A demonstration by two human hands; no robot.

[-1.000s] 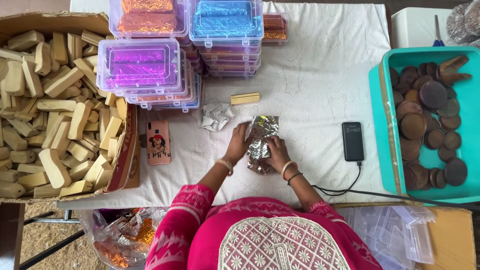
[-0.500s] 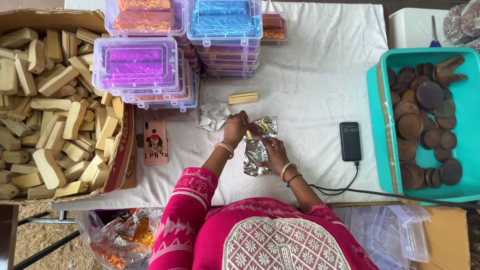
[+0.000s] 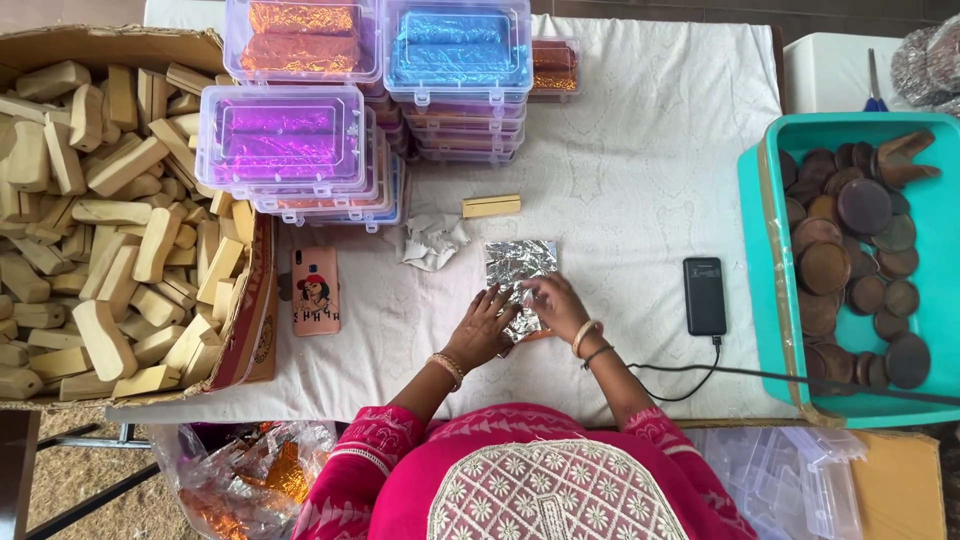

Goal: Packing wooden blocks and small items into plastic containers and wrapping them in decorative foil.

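Hands, left [image 3: 484,330] and right [image 3: 553,303], pressed flat and unclenched on a crinkled silver foil sheet [image 3: 519,264] at the white-clothed desk's [image 3: 640,170] centre.

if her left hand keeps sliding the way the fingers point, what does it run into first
The left hand points up and slightly right, fingers already on the near end of the silver foil sheet. Sliding on, it would cross that foil first; past it the white tablecloth looks free, roughly, up to the stacked clear plastic boxes.
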